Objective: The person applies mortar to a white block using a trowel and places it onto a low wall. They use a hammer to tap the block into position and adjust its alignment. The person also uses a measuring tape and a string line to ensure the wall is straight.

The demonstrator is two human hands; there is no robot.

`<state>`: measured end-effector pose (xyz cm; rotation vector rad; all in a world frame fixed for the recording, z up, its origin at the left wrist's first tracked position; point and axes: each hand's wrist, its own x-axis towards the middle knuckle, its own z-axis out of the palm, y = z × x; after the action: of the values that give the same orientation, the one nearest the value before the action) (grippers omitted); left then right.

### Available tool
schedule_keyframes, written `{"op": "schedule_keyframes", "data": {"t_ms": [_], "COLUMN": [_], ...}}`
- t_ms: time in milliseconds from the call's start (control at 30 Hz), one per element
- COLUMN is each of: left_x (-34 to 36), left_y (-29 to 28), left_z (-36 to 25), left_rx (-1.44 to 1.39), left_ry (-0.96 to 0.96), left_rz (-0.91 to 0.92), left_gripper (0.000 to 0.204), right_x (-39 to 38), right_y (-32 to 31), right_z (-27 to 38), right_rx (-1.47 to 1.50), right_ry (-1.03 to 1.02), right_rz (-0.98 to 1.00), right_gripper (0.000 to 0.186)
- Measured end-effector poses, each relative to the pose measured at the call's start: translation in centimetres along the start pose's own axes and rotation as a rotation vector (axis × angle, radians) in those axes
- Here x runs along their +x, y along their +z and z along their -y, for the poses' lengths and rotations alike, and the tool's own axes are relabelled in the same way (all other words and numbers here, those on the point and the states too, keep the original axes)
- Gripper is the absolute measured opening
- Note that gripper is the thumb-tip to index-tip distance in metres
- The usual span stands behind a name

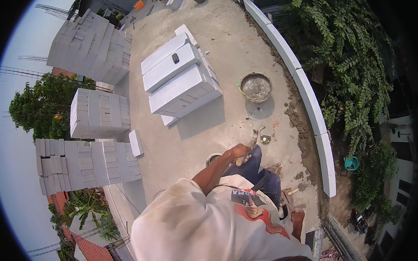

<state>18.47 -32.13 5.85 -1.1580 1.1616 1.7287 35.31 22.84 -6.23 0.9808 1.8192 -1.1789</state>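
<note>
My left hand [240,152] is wrapped round the handle of a wooden-handled tool [254,139] that looks like a hammer, held over my bent knee. Just past the tool's head, a black and yellow tape measure [265,139] rests on the concrete. Low on the right is my right hand [297,215], beside the row of white blocks; its fingers are too small and shaded to read. Close above that hand lies a tool with a pale wooden handle [292,191], perhaps a trowel.
A round bucket of grey mix [256,87] stands ahead. White blocks [179,78] are piled mid-floor, with taller stacks [91,47] on the left. A curved row of white blocks [311,101] edges the floor on the right, with spilled mortar [298,127] along it and foliage beyond.
</note>
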Motion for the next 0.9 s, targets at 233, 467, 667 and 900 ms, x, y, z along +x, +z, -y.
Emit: {"op": "schedule_keyframes", "data": {"t_ms": [233,467,667,900], "left_x": [-1.8,4.5,8.2,13.3], "left_y": [-10.7,-29.0,-40.5,-48.3], "left_z": [-2.2,-7.7,-18.1,-25.9], "left_rx": [-0.229,-0.156,-0.026,-0.068], "left_ry": [0.274,0.426,0.377,0.357], "left_rz": [-0.253,-0.728,-1.070,-1.224], "left_gripper": [0.022,0.037,0.065,0.075], "right_x": [1.4,0.1,-3.2,-4.8], "right_y": [5.3,17.6,25.0,28.1], "right_z": [17.0,31.1,37.7,42.0], "right_rx": [-0.275,-0.352,-0.386,-0.475], "right_ry": [-0.114,-0.262,-0.128,-0.140], "right_rz": [0.118,0.204,0.290,0.203], "right_gripper": [0.041,0.039,0.027,0.025]}}
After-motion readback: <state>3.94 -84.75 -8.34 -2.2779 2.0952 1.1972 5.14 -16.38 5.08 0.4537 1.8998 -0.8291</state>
